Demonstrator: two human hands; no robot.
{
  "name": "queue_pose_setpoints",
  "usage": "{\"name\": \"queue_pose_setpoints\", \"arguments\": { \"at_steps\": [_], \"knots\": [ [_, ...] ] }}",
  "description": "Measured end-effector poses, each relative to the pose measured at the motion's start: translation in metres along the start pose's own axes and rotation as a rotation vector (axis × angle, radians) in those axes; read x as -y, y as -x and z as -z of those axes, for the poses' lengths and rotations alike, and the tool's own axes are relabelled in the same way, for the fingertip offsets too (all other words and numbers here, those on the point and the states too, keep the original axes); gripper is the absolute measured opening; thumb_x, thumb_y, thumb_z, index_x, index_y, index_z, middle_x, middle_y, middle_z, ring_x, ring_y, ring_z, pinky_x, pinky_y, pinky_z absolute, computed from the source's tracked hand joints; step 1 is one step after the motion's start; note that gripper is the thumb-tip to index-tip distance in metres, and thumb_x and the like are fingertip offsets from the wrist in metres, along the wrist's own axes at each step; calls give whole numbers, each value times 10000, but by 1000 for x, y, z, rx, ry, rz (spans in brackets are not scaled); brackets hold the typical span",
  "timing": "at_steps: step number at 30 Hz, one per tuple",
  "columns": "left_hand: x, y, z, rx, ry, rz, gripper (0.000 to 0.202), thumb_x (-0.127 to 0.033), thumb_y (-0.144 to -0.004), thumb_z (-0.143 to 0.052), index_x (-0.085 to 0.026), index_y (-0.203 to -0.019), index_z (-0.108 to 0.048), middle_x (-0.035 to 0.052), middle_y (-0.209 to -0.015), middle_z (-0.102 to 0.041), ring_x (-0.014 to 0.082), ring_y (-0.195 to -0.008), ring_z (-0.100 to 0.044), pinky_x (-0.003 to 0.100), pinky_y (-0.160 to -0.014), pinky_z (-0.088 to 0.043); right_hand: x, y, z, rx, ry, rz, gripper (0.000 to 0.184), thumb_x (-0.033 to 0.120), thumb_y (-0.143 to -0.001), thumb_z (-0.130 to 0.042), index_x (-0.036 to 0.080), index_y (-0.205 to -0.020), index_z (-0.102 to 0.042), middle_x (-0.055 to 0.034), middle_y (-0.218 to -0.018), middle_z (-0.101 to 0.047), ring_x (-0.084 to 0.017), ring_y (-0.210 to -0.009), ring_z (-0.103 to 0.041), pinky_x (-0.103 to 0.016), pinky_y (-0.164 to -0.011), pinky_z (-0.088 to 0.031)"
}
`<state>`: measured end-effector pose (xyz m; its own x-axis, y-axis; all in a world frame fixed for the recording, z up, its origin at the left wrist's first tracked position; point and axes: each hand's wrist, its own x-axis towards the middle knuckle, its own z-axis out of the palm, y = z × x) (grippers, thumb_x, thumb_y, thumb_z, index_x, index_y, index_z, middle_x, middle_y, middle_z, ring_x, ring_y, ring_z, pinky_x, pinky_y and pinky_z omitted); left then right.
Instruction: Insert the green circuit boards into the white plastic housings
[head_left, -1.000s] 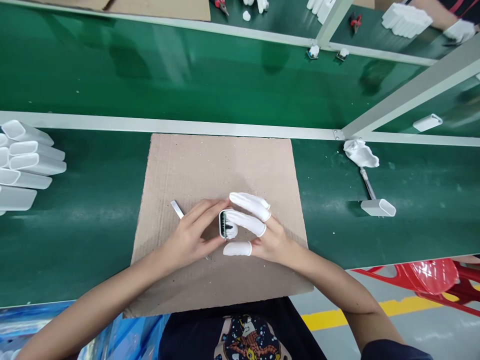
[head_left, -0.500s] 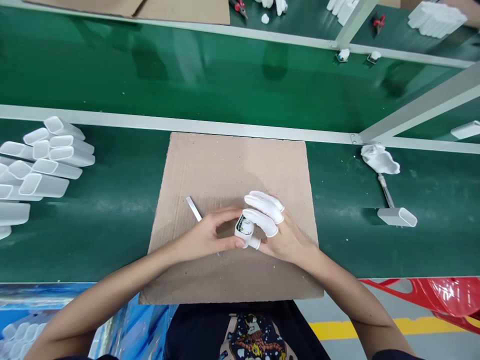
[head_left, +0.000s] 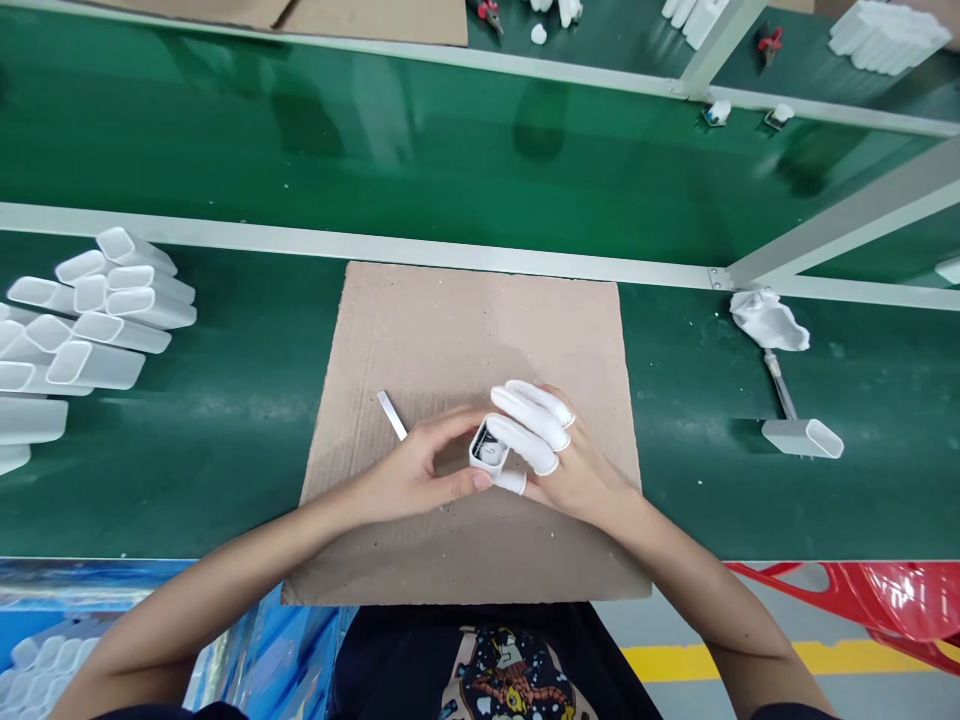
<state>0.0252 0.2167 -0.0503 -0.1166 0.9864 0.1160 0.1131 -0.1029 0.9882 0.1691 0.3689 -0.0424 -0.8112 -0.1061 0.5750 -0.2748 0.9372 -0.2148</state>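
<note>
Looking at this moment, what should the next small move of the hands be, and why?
Perhaps the right hand should press gently at the open end of the white case while the left hand steadies it. Both hands hold the case, its opening faces the camera, and a whitish part shows inside; how deep it sits is unclear.

Looks like a factory workshop, judging by the green worktop (head_left: 247, 400), stacked white casings (head_left: 124, 333), red-handled pliers (head_left: 769, 43) and yellow floor stripe (head_left: 671, 661).

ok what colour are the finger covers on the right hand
The finger covers are white; the head view shows them best.
</note>
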Motion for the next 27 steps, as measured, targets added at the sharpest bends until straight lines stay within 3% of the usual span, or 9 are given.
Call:
{"name": "queue_pose_setpoints", "arguments": {
  "at_steps": [3,5,8,12,17,19,21,24,27],
  "knots": [
    [0,0,2,-66,-146,-54,544,-384,-859,-619,-243,-1356,-452,116,-1164,-573,237,-1039,-548,392,-889,-476,-8,0,10,-44,-43,12,395,339,-891,-610,153,-1216,-484,-172,-1226,-577,-287,-1226,-510,-513,-945,-515],
    [0,0,4,-77,-233,-93,554,-368,-860,-615,-244,-1369,-434,115,-1153,-556,232,-1023,-537,386,-875,-474,-12,2,17,-138,-71,22,298,218,-854,-660,157,-1128,-560,-136,-1103,-639,-260,-1107,-590,-459,-875,-556],
    [-2,1,6,-50,-285,-126,547,-371,-878,-581,-239,-1380,-407,115,-1135,-540,226,-999,-534,366,-848,-476,-14,2,23,-241,-158,-23,210,89,-799,-686,162,-986,-622,-73,-871,-675,-202,-836,-647,-381,-710,-576],
    [-3,3,7,40,-241,-73,528,-447,-916,-489,-211,-1378,-393,125,-1119,-561,232,-960,-558,353,-816,-480,-8,0,18,-233,-323,-107,71,113,-853,-613,182,-869,-612,-31,-714,-647,-154,-653,-594,-334,-591,-526],
    [-3,7,7,74,15,116,456,-471,-958,-377,-251,-1353,-435,104,-1330,-529,274,-1192,-504,387,-986,-407,-5,-1,14,-177,-360,-254,307,71,-868,-547,193,-600,-463,38,-513,-477,-96,-485,-442,-259,-478,-371],
    [-2,7,5,114,163,193,461,-475,-944,-410,-251,-1347,-430,100,-1304,-530,265,-1143,-520,369,-932,-434,-7,-2,17,-132,-368,-307,330,75,-868,-572,197,-591,-439,49,-521,-470,-92,-494,-454,-252,-495,-378],
    [-1,8,3,152,251,250,450,-421,-906,-498,-250,-1315,-415,86,-1206,-535,220,-1010,-544,311,-811,-462,-8,-2,20,-50,-395,-321,196,124,-863,-617,202,-709,-524,16,-677,-578,-119,-636,-563,-271,-593,-460],
    [-3,8,1,152,252,266,372,-233,-820,-576,-237,-1159,-423,18,-976,-497,126,-776,-490,220,-654,-416,-8,-2,23,108,-473,-287,134,218,-866,-645,213,-972,-564,-56,-986,-609,-166,-927,-603,-319,-757,-520],
    [-6,6,0,150,211,220,312,-136,-748,-545,-215,-1024,-423,-13,-859,-436,105,-696,-420,204,-602,-368,-5,-1,23,165,-508,-220,122,197,-884,-617,211,-993,-563,-48,-983,-573,-157,-939,-580,-316,-791,-519]
  ]
}}
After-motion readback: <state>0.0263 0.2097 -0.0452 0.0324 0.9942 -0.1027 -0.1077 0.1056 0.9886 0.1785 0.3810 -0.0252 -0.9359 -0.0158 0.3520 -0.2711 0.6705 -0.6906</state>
